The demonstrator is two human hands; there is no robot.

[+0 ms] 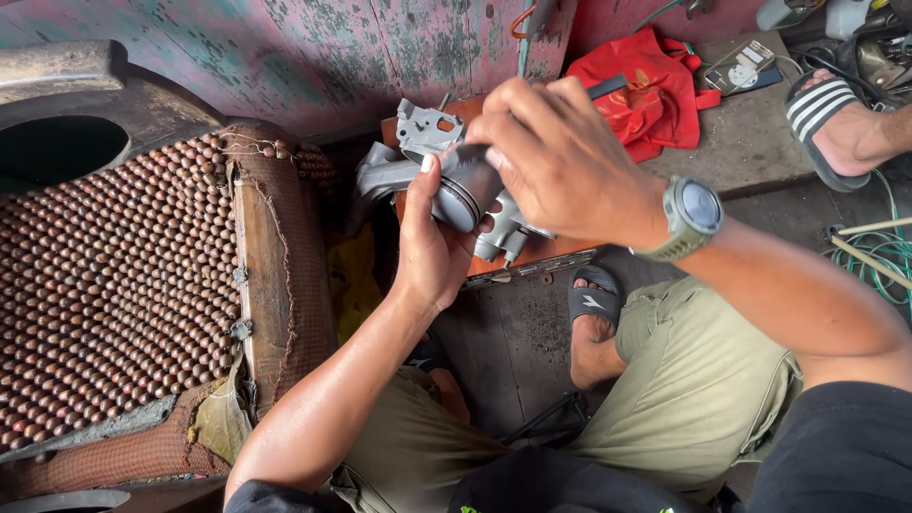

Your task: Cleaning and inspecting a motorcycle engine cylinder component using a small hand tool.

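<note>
The left hand (432, 249) cups a grey metal part (454, 185) from below, thumb up along its ribbed round end. The right hand (560, 157), with a watch (691, 217) on its wrist, closes over the part from above; a dark handle (606, 87) sticks out past its knuckles, perhaps a tool. The part is held in the air above an orange board (532, 256). Far left lies a beaded seat mat (114, 285); right of the hands, a red cloth (651, 90) and another person's sandalled foot (841, 128).

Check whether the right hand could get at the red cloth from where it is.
Probably yes: the red cloth lies uncovered just beyond the right hand, nothing between, but that hand is gripping the grey metal part.
</note>
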